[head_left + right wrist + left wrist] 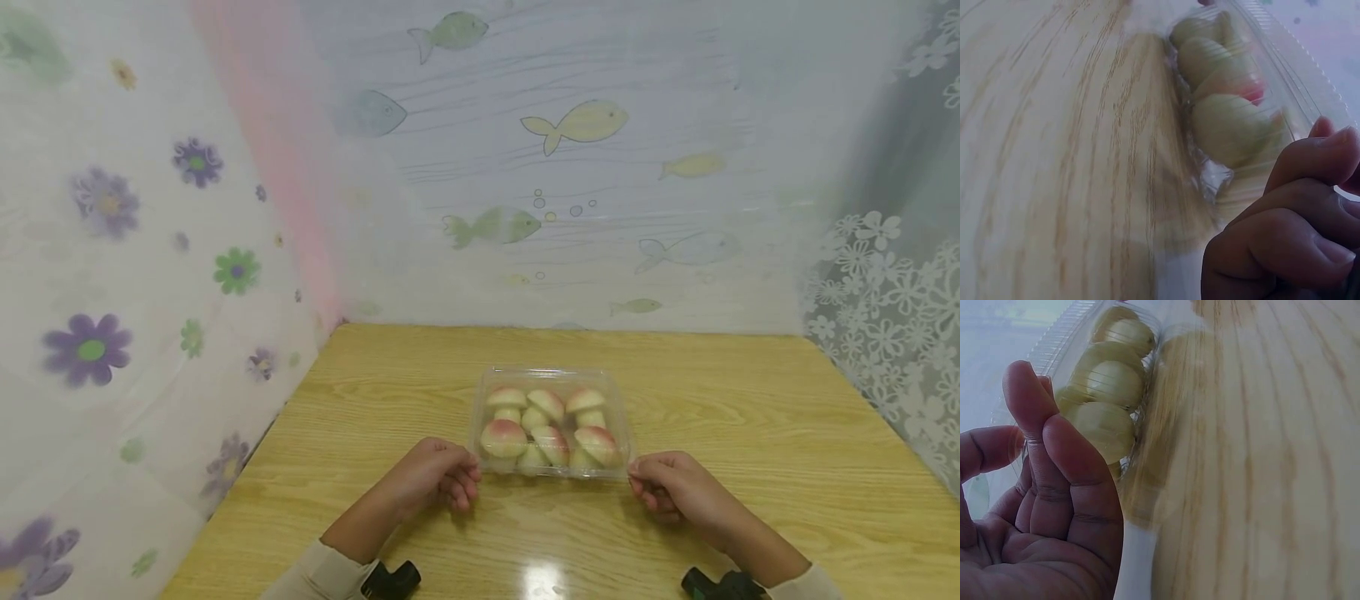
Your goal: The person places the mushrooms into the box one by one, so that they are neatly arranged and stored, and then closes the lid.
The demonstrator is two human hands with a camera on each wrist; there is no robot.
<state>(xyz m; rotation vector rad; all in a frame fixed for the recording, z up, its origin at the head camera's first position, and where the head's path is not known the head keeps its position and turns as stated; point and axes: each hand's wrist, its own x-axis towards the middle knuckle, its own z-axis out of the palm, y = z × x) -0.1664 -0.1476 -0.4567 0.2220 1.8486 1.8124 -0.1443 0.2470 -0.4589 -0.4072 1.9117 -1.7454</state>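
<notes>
A clear plastic clamshell box (pixel 551 472) lies on the table with its lid down, holding several mushroom-shaped pieces (pixel 504 438) with cream stems and pink-tinted caps. At its near left corner, my left hand (pixel 435 477) pinches the plastic edge between thumb and forefinger. My right hand (pixel 678 486) pinches the near right corner likewise, its other fingers curled below. In the left wrist view, the left fingers (pixel 1029 400) meet at the box's ribbed rim. The right wrist view has the right fingers (pixel 1297 162) beside the box's end, with the thumb largely out of frame.
The wood-grain table (pixel 390 375) extends around the box on all sides. Behind it hangs a sheet with fish drawings (pixel 585 123). A flowered sheet (pixel 90 350) borders the left, and a white-flowered curtain (pixel 885 292) the right. Dark wrist devices (pixel 393 579) sit at both cuffs.
</notes>
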